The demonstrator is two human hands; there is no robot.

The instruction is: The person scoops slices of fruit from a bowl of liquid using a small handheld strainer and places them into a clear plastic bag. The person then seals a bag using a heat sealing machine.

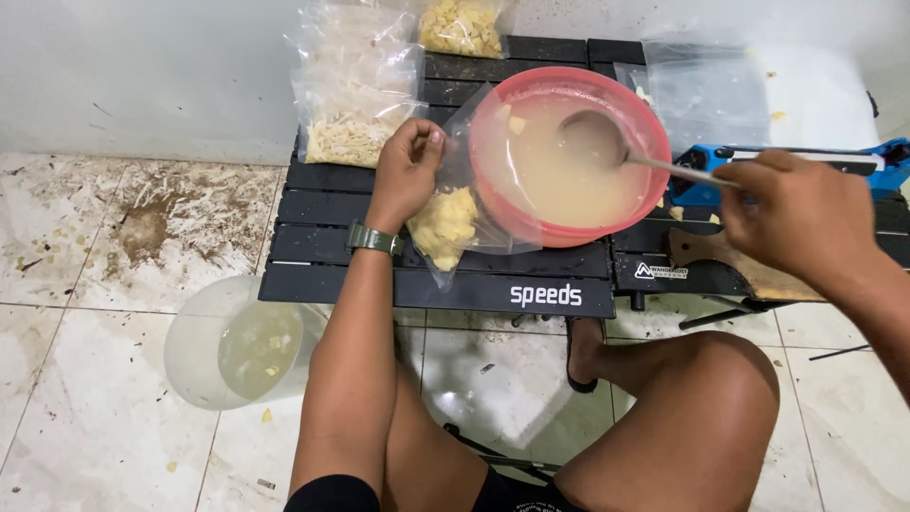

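Observation:
My left hand (409, 166) grips the open mouth of a clear plastic bag (453, 223) that holds yellowish food chunks and leans against a pink bowl (569, 228). The bowl sits on a low black slatted table (322, 209) and is filled with a cloudy beige liquid. My right hand (801, 213) holds the handle of a metal ladle (597, 142), whose scoop sits in the liquid. A green watch is on my left wrist.
Several filled clear bags (355, 128) lie at the table's back left, empty bags (706, 95) at the back right. A blue bag sealer (886, 156) stands to the right. A clear bucket (237, 351) with liquid stands on the dirty tiled floor to the left. My bare knees are below the table.

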